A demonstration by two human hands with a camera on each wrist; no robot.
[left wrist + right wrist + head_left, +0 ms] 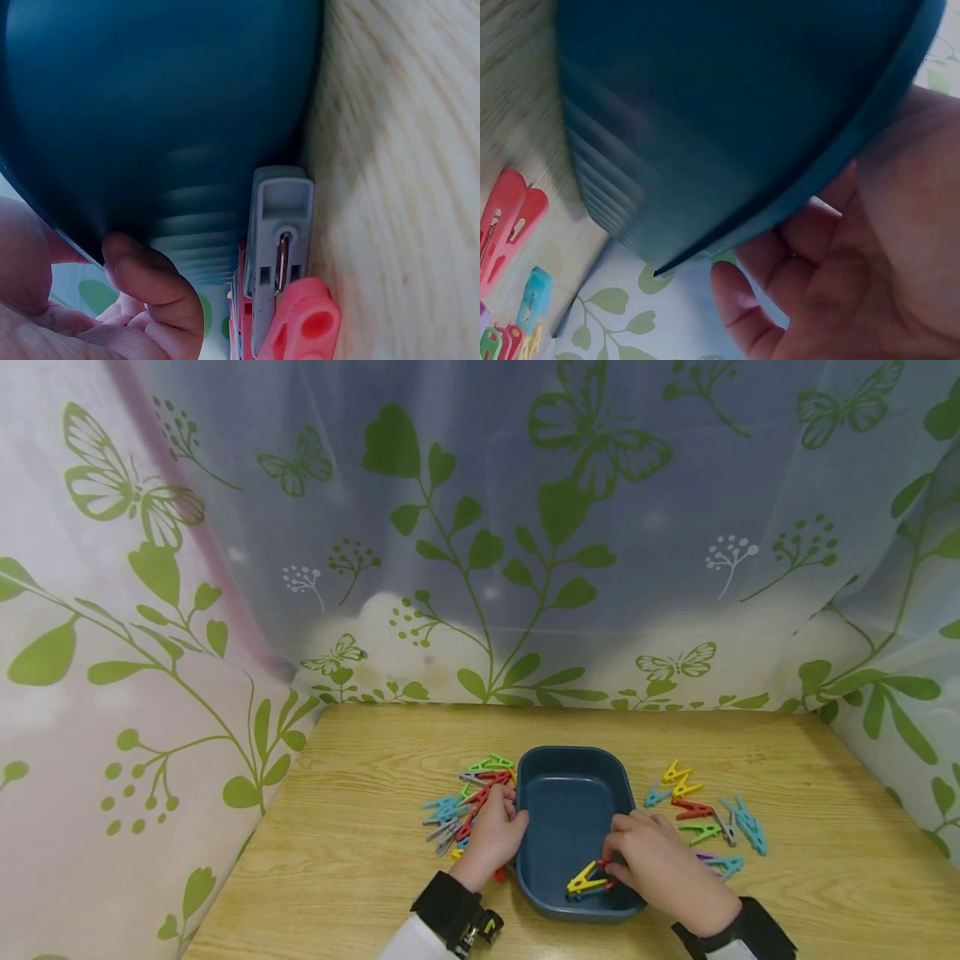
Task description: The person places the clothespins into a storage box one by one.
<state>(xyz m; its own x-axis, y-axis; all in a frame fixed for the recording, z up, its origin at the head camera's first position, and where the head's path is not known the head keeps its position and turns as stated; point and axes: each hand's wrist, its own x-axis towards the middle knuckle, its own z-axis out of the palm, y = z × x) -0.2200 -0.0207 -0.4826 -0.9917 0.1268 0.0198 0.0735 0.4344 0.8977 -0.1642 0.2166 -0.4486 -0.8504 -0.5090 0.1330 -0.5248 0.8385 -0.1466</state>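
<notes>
A yellow clip [583,887] lay inside the blue tub [573,814], just left of the right fingers [617,837], with a red clip [602,864] partly showing at their tips. Those fingers curled in over the rim; whether they pinched the red clip, I could not tell from my remote station. The left fingers [154,281] gripped the opposite rim. Beyond them on their left, a heap of clips [468,814] lay against the tub; to the right of the right fingers, scattered clips [693,810] occupied the bench [337,827]. I judged the sorting little advanced if the tub was being filled: few clips lay inside, most outside, both side groups remaining to be handled.
</notes>
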